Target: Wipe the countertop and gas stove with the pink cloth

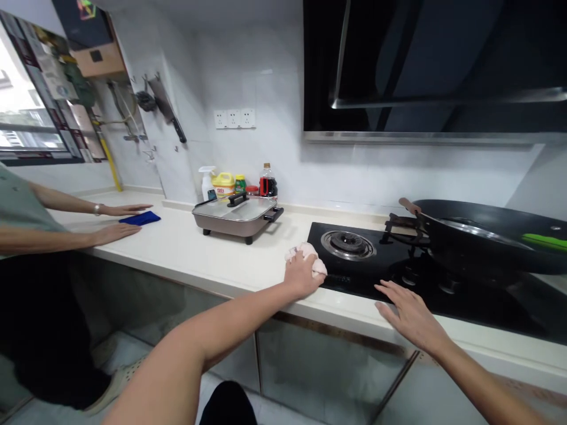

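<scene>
My left hand (302,276) is closed on a bunched, pale pink cloth (318,267), pressing it on the white countertop (230,273) at the left edge of the black gas stove (349,273). Part of the cloth sticks out beyond the fingers. My right hand (410,313) holds nothing; its fingers are stretched out over the front edge of the stove, near the control knobs (408,277). Whether its fingertips touch the glass I cannot tell. The left burner (348,244) is bare, with no pan support on it.
A large black wok (469,248) sits on the right burner. An electric pan (230,224) with a glass lid stands left of the stove, bottles (267,182) behind it. At far left, another person's hands (117,233) rest by a blue cloth (144,218). A cleaver (166,106) hangs on the wall.
</scene>
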A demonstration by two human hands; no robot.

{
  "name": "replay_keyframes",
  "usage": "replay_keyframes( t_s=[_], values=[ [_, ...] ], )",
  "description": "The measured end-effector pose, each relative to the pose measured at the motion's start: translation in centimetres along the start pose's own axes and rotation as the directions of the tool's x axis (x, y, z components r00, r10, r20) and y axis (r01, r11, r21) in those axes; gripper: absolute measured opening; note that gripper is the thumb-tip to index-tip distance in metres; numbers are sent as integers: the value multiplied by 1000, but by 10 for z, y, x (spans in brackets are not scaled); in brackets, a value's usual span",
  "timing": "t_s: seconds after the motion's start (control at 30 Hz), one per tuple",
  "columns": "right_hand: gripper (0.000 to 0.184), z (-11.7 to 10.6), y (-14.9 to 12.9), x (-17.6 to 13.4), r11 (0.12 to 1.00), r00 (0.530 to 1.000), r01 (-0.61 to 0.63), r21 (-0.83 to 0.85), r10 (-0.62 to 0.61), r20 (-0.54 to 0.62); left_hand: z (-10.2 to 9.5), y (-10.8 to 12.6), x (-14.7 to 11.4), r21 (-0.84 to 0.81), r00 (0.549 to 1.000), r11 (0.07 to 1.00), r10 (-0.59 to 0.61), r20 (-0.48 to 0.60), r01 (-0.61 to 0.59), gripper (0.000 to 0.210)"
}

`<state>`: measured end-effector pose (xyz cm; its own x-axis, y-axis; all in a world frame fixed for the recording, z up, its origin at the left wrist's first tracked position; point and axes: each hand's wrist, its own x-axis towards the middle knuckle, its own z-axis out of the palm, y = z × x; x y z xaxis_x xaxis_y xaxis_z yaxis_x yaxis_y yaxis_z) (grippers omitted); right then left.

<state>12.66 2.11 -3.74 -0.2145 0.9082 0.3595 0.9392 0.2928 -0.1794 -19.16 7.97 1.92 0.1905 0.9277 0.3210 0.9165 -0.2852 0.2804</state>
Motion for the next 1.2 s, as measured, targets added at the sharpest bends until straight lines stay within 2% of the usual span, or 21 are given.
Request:
replay_keyframes(
  t_s=[0.1, 0.2, 0.37, 0.5, 0.7, 0.83, 0.97, 1.1, 1.2],
  values=[
    [65, 3, 3, 2, 1000, 1000, 10, -1, -10, -1, -9, -5, -27, -24, 999, 999, 47, -8, -47, 59],
    [67, 6, 5, 3, 1000, 1000, 13, -6, -13, 9, -24, -15, -47, -81, 995, 993, 88, 39, -84, 59],
    [69, 9, 8, 2, 1000, 999, 5, -9, -5, 36, -40, -36, -55, -136, 981, 985, 126, 145, -106, 56],
    [69, 15, 14, 2, 1000, 1000, 4, 14, -5, 23, -31, -46, -30, -148, 990, 989, 48, 131, -28, 62],
    [65, 19, 20, 0, 999, 1000, 15, 41, -15, -4, -4, -58, 32, -101, 978, 981, -151, 145, 167, 79],
    [63, 19, 26, -2, 999, 1000, 2, 46, -1, -11, 11, -70, 76, -49, 977, 982, -176, 116, 183, 90],
    [58, 18, 37, 0, 999, 999, -7, 37, 6, 34, 15, -84, 113, -21, 970, 978, -202, 135, 207, 95],
    [53, 17, 38, 1, 999, 1000, -4, 39, 4, 20, 11, -99, 130, 19, 958, 966, -259, 125, 259, 84],
    [50, 17, 32, 1, 999, 999, 0, 40, 2, -35, 2, -110, 125, 60, 956, 961, -274, 108, 268, 78]
  ],
)
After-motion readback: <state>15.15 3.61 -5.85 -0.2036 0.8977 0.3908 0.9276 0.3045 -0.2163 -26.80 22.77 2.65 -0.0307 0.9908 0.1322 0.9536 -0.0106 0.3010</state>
